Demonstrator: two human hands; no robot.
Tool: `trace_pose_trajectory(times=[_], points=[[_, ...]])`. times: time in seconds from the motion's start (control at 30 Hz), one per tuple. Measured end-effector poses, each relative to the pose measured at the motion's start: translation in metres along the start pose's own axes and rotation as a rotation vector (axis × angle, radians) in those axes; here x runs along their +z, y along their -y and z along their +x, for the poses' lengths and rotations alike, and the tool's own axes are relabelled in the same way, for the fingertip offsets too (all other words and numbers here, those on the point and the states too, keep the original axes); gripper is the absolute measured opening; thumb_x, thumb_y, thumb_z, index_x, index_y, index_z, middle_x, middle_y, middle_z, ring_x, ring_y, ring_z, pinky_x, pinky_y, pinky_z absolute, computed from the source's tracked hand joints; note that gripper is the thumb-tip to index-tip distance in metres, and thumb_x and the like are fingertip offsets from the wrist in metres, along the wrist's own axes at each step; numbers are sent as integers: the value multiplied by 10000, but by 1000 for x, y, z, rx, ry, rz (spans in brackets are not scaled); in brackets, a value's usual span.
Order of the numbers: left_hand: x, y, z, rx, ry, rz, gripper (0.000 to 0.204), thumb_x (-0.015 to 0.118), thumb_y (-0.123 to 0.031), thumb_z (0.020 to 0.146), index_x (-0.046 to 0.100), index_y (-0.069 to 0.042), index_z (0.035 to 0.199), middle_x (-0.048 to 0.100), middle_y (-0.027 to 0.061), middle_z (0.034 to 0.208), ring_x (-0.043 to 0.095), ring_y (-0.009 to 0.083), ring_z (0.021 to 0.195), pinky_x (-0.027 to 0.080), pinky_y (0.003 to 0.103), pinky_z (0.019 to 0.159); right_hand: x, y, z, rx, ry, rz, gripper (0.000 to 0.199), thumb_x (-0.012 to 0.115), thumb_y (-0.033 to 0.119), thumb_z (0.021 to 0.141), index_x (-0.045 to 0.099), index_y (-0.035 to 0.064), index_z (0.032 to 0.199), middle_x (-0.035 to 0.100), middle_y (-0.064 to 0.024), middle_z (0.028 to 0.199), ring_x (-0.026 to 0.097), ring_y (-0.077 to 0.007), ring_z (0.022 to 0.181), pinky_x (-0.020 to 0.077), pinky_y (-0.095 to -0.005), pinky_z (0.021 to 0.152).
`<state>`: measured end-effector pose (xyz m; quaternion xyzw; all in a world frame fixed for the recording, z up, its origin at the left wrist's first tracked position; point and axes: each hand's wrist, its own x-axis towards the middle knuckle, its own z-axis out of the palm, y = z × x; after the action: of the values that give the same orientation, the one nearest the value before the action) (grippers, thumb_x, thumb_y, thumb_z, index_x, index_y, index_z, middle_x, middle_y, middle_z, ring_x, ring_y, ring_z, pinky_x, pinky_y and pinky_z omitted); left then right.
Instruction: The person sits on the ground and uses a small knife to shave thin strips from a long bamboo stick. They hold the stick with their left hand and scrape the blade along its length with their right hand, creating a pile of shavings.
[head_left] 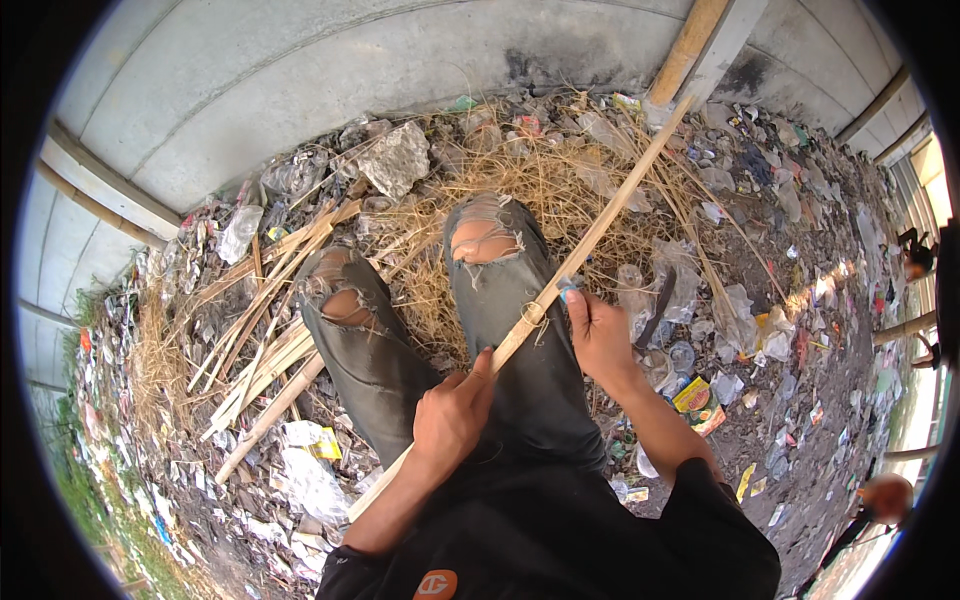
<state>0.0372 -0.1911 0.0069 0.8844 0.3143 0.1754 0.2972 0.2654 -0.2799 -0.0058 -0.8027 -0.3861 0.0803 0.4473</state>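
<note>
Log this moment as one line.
left hand: gripping wooden strip; right hand: holding small blue object beside strip; other strips: lying left

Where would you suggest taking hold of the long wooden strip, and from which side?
I'd probably pinch the wooden strip across its narrow width near the far end, coming from the right: that length slants away past the right hand, untouched by either hand.

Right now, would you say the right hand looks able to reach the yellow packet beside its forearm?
Probably yes: nothing covers the yellow packet, though the right hand holds a blue thing.
</note>
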Motion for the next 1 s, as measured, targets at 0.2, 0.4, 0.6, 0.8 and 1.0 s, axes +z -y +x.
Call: trace_pose_trajectory(times=[0.2, 0.4, 0.6, 0.8, 1.0], points=[[-1, -4, 1, -53, 19, -26, 375, 724, -211, 978, 707, -130, 1344, 678, 155, 772, 685, 395, 650, 536, 513, 603, 10, 1, -26, -57, 136, -28, 487, 562, 389, 1096, 618, 4, 804, 572, -252, 599, 617, -488, 587, 456, -518, 498], [-3, 2, 4, -65, 21, -203, 371, 741, -183, 968, 715, -91, 1327, 691, 197, 782, 683, 417, 668, 530, 487, 629, 5, 9, -26, -36, 253, -6, 526, 541, 420, 1103, 638, 1, 799, 576, -255, 606, 610, -494, 595, 457, -508, 508], [-6, 4, 5, -96, 82, -324, 383, 721, -127, 997, 674, 77, 1317, 681, 259, 798, 654, 159, 664, 524, 343, 675, -1, 17, -22, 22, 342, 88, 586, 526, 460, 1106, 647, -11, 779, 558, -236, 596, 569, -413, 554, 450, -451, 550], [-13, -3, 13, -186, 162, -376, 402, 732, -156, 1001, 671, 83, 1319, 623, 206, 720, 534, 101, 668, 509, 314, 674, -8, -3, -11, 130, 506, 231, 663, 500, 517, 1110, 575, 11, 687, 450, -41, 533, 442, -144, 505, 367, -357, 508], [-16, -3, 15, -204, 179, -427, 409, 742, -159, 992, 675, 85, 1313, 680, 225, 772, 632, 111, 659, 520, 333, 661, -17, 0, -3, 203, 547, 381, 631, 552, 512, 1091, 531, 65, 647, 452, 37, 544, 419, -65, 515, 330, -301, 477]])
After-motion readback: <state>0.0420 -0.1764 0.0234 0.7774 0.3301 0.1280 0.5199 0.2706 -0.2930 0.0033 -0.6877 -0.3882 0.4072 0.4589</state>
